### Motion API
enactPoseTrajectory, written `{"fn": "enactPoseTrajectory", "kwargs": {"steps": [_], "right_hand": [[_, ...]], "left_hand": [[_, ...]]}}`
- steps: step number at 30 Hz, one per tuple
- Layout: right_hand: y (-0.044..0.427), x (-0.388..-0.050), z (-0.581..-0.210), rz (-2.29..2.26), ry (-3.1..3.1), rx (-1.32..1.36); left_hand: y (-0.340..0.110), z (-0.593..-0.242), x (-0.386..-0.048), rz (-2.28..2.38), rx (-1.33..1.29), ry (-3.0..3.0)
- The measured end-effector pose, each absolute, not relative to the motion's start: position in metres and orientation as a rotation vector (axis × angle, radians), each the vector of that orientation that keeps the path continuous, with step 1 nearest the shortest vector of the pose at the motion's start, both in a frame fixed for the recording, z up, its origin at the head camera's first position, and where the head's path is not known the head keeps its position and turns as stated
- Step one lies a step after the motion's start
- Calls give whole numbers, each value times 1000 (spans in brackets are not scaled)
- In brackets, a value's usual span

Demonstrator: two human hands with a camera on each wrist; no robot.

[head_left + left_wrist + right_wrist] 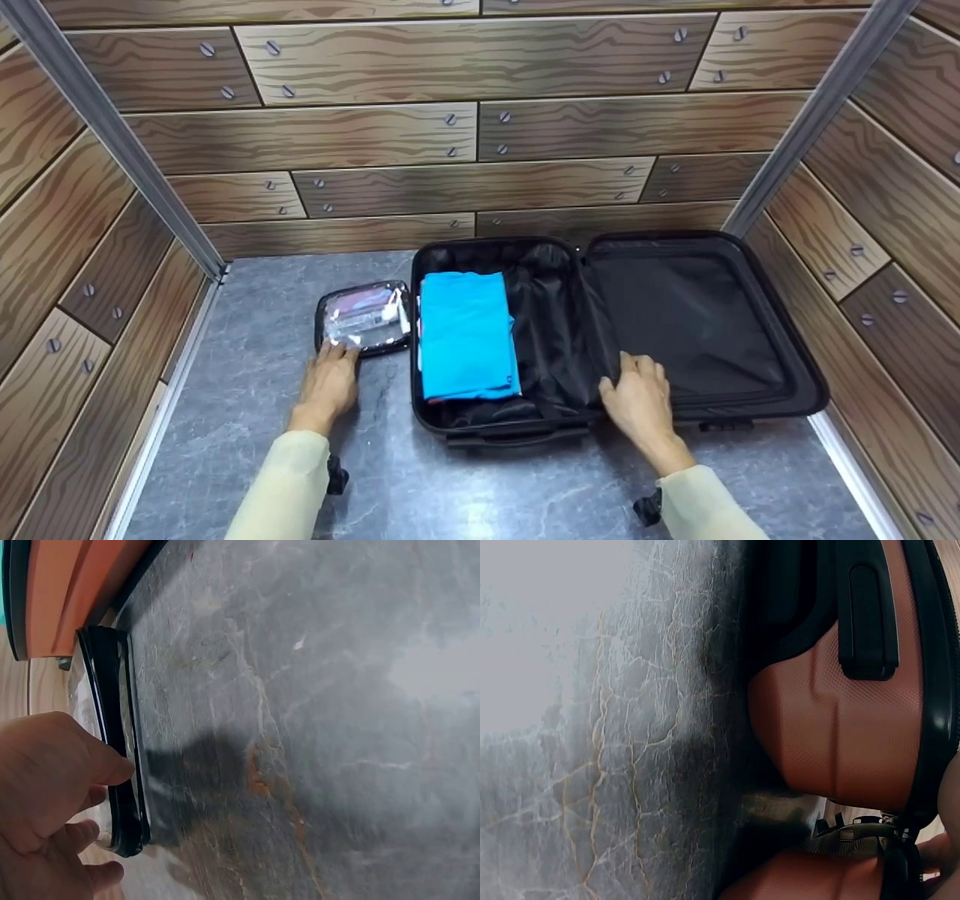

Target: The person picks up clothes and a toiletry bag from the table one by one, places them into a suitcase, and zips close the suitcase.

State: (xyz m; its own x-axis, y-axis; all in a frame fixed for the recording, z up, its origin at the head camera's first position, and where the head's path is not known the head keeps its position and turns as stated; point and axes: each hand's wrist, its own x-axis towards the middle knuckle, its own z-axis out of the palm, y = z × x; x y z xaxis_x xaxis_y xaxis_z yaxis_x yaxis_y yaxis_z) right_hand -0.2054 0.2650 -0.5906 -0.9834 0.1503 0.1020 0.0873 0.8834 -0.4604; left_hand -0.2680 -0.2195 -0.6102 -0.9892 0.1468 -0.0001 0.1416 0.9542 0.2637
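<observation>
A clear toiletry pouch point(375, 311) with black trim lies left of an open suitcase point(551, 349). My left hand point(328, 381) pinches its near-left edge; the left wrist view shows the thumb point(112, 765) against the black side point(116, 712). Small items show through the clear top, too blurred to name. In the suitcase's left half sits a folded blue garment point(466, 337). My right hand point(641, 394) rests on the near rim where the two halves meet, its fingers over the right half. Only bits of that hand point(949, 802) show in the right wrist view.
Both wrist views show the suitcase's orange outer shell point(855, 720). A carry handle point(868, 622) is on its near side. Wood-patterned walls point(360, 135) stand close behind and at both sides. Grey marbled tabletop point(247, 360) lies left and in front.
</observation>
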Motion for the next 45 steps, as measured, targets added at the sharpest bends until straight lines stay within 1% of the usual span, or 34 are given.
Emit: {"fn": "enactPoseTrajectory", "kwargs": {"steps": [13, 22, 33, 38, 45], "right_hand": [[266, -205, -587, 708, -2921, -192], [266, -205, -588, 690, -2902, -192], [267, -205, -588, 697, -2898, -186], [266, -205, -589, 700, -2901, -185], [265, -206, -589, 705, -2900, -185]], "left_hand": [[-217, -606, -243, 378, 362, 3178], [-214, -595, -226, 344, 362, 3026], [-204, -577, -219, 397, 399, 2836], [-211, -575, -229, 448, 321, 2867], [-230, -580, -247, 577, 67, 3001]]}}
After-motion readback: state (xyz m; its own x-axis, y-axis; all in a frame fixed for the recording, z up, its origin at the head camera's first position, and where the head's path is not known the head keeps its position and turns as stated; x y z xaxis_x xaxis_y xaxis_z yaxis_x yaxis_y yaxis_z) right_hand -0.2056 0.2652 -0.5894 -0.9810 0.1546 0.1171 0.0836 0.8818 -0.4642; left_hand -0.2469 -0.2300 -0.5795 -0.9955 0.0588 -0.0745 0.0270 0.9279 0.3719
